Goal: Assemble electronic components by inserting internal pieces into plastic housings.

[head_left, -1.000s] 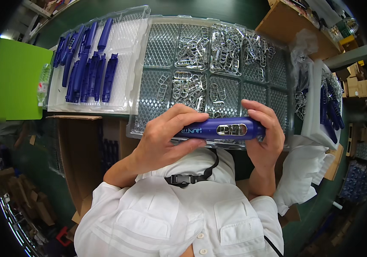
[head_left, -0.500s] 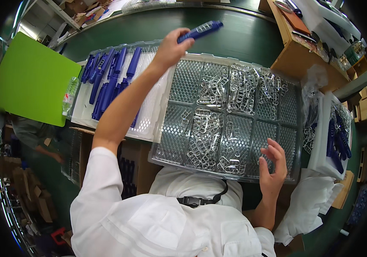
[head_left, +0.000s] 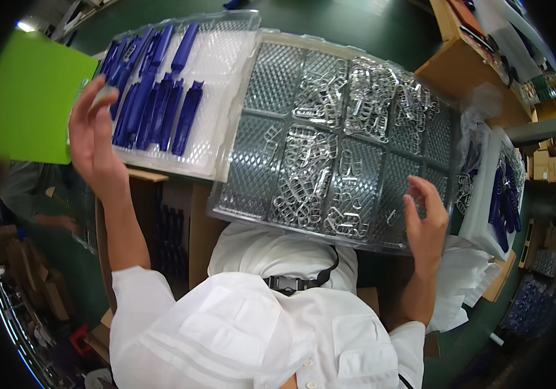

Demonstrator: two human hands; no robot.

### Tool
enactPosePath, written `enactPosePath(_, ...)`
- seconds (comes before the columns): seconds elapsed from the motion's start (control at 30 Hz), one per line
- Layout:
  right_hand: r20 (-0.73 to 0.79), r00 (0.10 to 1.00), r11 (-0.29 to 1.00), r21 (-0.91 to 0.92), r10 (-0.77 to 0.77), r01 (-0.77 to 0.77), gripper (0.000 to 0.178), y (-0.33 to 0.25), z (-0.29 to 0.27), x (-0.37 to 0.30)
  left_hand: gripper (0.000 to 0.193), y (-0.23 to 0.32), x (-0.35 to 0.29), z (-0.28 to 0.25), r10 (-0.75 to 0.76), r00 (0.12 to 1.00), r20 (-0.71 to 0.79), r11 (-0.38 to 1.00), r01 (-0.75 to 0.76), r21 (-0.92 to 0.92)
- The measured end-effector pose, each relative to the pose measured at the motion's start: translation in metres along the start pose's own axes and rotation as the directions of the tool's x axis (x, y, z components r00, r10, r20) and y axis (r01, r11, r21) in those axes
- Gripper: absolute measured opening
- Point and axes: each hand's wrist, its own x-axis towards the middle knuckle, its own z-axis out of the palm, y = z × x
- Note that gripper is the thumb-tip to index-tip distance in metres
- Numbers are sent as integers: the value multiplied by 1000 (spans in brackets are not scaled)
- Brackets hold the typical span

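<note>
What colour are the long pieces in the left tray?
The long pieces are dark blue, best in head view.

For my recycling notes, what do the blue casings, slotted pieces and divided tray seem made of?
Blue casings: probably moulded plastic, smooth with a soft sheen. Slotted pieces: bright, mirror-like, so polished metal or chromed plastic. Divided tray: likely clear, glossy plastic; green seems to show through its crosshatched floor.

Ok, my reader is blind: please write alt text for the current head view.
A person's open left hand hovers near blue casings in a pale tray; the loosely curled right hand is by a clear divided tray of metal frames.
</note>
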Motion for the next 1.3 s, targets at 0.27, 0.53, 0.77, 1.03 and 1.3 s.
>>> enactPosePath(0.27,190,943,946,-126,-271,298,37,9,43,89,22,-80,-243,-174,-388,700,-600,819,560,123)
enactPosePath(0.53,314,918,915,-238,-244,325,27,28,88,122,21,-214,-498,-280,-858,254,-446,243,967,82)
enactPosePath(0.77,63,986,984,-73,-157,161,24,22,80,111,35,-295,-568,-223,-860,476,-186,189,634,749)
enactPosePath(1.03,-161,973,986,45,168,-163,29,19,34,96,53,-301,-537,-164,-956,290,-48,88,437,895)
enactPosePath(1.3,190,933,719,597,306,-357,21,-27,57,50,46,-266,-520,-215,-970,232,-67,84,585,807)
